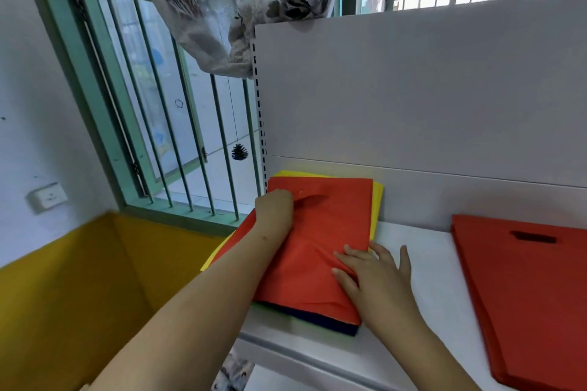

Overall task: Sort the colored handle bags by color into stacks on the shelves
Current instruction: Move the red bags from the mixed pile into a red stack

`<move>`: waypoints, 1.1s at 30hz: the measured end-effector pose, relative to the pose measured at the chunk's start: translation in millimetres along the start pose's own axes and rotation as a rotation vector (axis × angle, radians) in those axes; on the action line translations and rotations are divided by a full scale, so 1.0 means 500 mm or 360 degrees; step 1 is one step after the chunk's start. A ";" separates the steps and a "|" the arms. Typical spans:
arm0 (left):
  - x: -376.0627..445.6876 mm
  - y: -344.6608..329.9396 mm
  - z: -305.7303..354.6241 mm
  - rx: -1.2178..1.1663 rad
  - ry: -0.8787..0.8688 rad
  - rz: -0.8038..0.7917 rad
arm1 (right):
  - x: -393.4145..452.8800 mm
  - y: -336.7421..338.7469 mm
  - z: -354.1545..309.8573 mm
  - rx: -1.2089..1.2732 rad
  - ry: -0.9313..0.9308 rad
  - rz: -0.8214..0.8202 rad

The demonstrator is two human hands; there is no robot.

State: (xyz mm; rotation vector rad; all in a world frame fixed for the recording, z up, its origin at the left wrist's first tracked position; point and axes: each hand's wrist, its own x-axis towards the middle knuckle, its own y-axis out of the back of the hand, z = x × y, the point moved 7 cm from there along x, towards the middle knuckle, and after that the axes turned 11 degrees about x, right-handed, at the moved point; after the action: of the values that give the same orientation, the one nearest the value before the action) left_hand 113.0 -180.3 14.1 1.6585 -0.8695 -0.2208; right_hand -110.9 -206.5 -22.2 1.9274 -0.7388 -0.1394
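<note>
Left hand point(275, 207) gripped the handle cutout of the top red bag point(313, 251), right hand point(370, 273) pressed flat on its edge, atop the mixed pile point(320, 325) left of the red stack point(521, 289); yellow, green, navy remained unsorted.

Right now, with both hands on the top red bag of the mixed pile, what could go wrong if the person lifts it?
1. The left hand grips the red bag near its handle slot; fingers might catch the yellow bag underneath too.
2. The mixed pile overhangs the shelf front edge, so pulling could drag the dark blue bag off.
3. The right hand presses flat, which may wrinkle the red bag.
</note>
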 end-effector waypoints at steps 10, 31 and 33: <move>0.036 0.155 0.085 -0.0578 -0.0261 0.0191 | -0.066 0.186 0.147 0.0688 -0.0143 0.0495; -0.125 0.115 0.689 -0.1119 -0.0717 0.0028 | -0.415 0.322 0.574 0.0145 -0.1150 0.1176; -0.116 0.127 0.700 -0.1247 -0.0756 0.0058 | -0.423 0.331 0.567 0.0299 -0.1082 0.1321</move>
State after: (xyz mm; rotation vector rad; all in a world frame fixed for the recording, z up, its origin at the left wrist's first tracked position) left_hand -155.2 -412.8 -47.8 0.8599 -0.9889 -0.8403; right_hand -468.0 -359.6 -61.3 1.5763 -1.9994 -0.2119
